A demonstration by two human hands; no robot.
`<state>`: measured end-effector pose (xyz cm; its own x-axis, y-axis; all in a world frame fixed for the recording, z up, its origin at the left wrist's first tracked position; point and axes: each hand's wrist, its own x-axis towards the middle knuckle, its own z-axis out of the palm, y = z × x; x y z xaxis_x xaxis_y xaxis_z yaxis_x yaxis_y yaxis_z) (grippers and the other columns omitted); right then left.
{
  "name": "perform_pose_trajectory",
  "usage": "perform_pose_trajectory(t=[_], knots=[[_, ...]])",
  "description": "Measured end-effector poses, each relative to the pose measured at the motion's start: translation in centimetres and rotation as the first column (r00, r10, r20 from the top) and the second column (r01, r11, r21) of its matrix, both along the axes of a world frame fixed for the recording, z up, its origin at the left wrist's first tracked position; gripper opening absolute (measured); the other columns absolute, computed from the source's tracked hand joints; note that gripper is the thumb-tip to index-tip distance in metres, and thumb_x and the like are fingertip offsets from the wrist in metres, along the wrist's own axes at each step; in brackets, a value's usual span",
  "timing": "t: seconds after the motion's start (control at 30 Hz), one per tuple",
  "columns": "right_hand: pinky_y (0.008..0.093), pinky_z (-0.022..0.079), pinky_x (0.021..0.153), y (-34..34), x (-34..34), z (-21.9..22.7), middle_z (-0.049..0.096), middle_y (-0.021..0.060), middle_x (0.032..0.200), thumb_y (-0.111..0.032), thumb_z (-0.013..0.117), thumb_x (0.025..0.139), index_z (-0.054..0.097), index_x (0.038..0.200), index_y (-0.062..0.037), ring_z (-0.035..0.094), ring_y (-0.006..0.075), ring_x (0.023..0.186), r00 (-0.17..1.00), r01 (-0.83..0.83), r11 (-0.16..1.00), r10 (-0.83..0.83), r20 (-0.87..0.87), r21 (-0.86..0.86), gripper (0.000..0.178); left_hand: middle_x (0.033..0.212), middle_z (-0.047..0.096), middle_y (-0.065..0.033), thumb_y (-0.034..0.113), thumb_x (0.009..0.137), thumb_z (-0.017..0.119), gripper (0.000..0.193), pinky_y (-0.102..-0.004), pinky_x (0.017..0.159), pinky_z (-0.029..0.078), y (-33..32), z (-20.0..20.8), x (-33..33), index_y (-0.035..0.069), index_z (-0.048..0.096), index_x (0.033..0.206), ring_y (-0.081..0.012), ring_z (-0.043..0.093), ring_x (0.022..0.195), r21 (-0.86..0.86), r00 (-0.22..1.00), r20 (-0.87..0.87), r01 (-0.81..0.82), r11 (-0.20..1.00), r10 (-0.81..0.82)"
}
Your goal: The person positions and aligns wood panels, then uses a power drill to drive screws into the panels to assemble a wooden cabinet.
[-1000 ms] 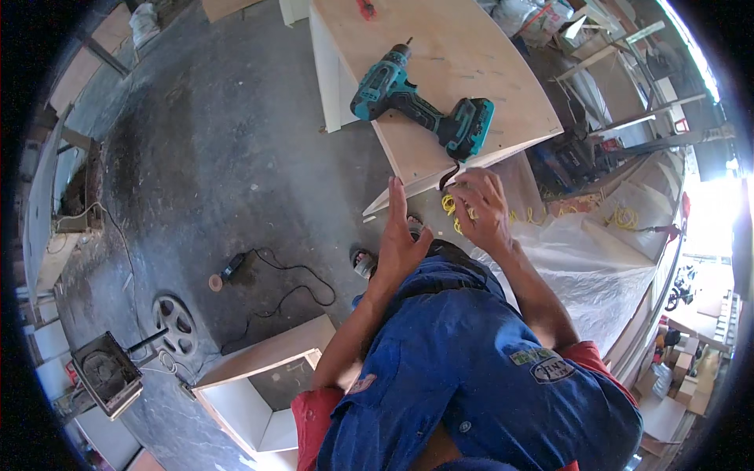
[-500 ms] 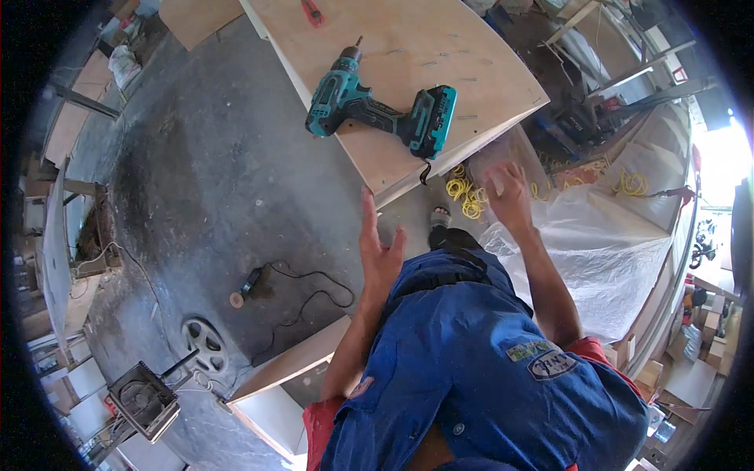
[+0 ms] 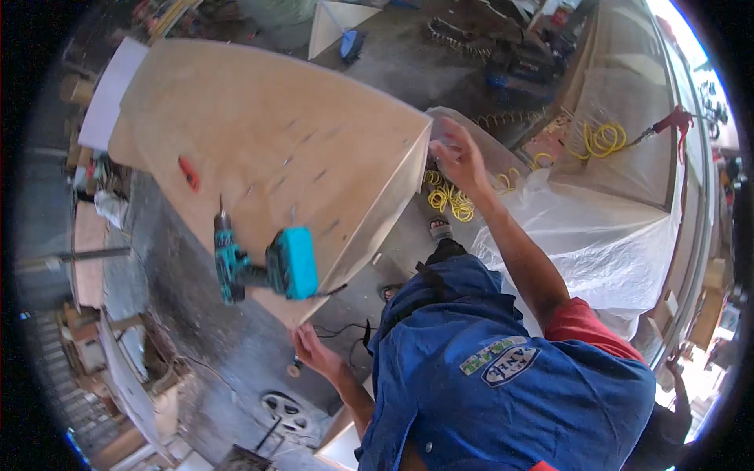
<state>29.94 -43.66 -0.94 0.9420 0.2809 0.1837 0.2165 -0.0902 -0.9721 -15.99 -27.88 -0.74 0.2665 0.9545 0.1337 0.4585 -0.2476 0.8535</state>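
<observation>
A large pale plywood box or panel piece [image 3: 236,102] lies before me, its thick edge towards me. My left hand [image 3: 317,355] is at its near left corner, fingers stretched out and seeming to touch it. By its right corner is my right hand [image 3: 462,163], fingers apart and slightly bent; whether they touch the wood I cannot tell. A teal and black cordless drill [image 3: 230,259] lies on top by the left edge, its bit pointing away. Beyond it rests a red utility knife or similar small tool [image 3: 188,173]. Several blurred screws or nails [image 3: 287,161] are scattered over the wood.
Coiled yellow air hose [image 3: 452,202] hangs right of the box, beside a bench under clear plastic sheeting [image 3: 565,243]. A blue broom [image 3: 351,43] stands far off. On the floor lie a spoked wheel [image 3: 287,412] and a black cord [image 3: 345,328].
The view has turned, so the plywood piece and drill sit further left and lower. My left hand has reached its near left corner; my right hand has come up beside its right corner.
</observation>
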Motion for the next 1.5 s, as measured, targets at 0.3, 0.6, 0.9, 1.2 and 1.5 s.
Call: perform_pose_trajectory(t=[0.3, 0.6, 0.9, 1.2, 1.5], knots=[[0.0340, 0.052, 0.094, 1.5, 3.5, -1.9, 0.069, 0.0085, 0.118, -0.019, 0.079, 0.091, 0.070, 0.122, -0.0067, 0.066, 0.0205, 0.109, 0.978, -0.191, 0.963, 0.204, -0.050, 0.192, 0.034, 0.142, 0.052, -0.0108, 0.038, 0.093, 0.073, 0.059, -0.0530, 0.111, 0.042, 0.6, 2.4, 1.5, 0.002, 0.055, 0.136, -0.0333, 0.050, 0.132, -0.273, 0.965, 0.118, -0.197, 0.942, 0.236], [0.0287, 0.053, 0.073, 1.0, 4.4, -1.6, 0.073, 0.0058, 0.082, -0.019, 0.082, 0.088, 0.074, 0.097, -0.0033, 0.067, 0.0142, 0.077, 0.871, -0.095, 0.994, 0.107, -0.479, 0.049, 0.020, 0.148, 0.048, -0.0182, 0.029, 0.097, 0.059, 0.056, -0.0583, 0.113, 0.039, 1.8, 4.9, 2.8, 0.001, 0.041, 0.141, -0.0407, 0.044, 0.142, -0.401, 0.930, -0.008, -0.339, 0.851, 0.366], [0.0337, 0.052, 0.088, 2.1, -0.2, -1.0, 0.073, 0.0091, 0.104, -0.020, 0.078, 0.092, 0.074, 0.104, -0.0044, 0.067, 0.0217, 0.101, 0.925, 0.232, 0.918, -0.106, -0.364, 0.322, 0.020, 0.124, 0.058, -0.0156, 0.022, 0.098, 0.061, 0.031, -0.0467, 0.100, 0.046, -1.0, 8.1, 5.0, 0.001, 0.057, 0.120, -0.0279, 0.057, 0.119, -0.216, 0.876, -0.333, -0.432, 0.875, 0.350], [0.0366, 0.049, 0.089, 2.2, 5.3, -3.6, 0.071, 0.0068, 0.109, -0.023, 0.081, 0.085, 0.077, 0.109, -0.0104, 0.062, 0.0228, 0.104, 0.987, -0.141, 0.953, 0.157, -0.037, 0.270, 0.027, 0.123, 0.059, -0.0216, 0.013, 0.093, 0.063, 0.033, -0.0489, 0.104, 0.044, -6.6, 16.8, 26.9, -0.005, 0.059, 0.120, -0.0357, 0.057, 0.117, 0.191, 0.728, -0.524, 0.607, 0.771, -0.443], [0.0310, 0.052, 0.077, 2.4, 5.5, -4.0, 0.071, 0.0049, 0.106, -0.019, 0.085, 0.081, 0.075, 0.107, -0.0084, 0.064, 0.0186, 0.096, 0.993, -0.040, 0.938, 0.077, -0.094, 0.345, 0.029, 0.123, 0.059, -0.0125, 0.015, 0.076, 0.077, 0.048, -0.0550, 0.113, 0.036, -0.9, 15.9, 46.5, 0.014, 0.068, 0.123, -0.0339, 0.054, 0.123, -0.074, 0.036, -0.838, 0.981, 0.178, -0.544]])
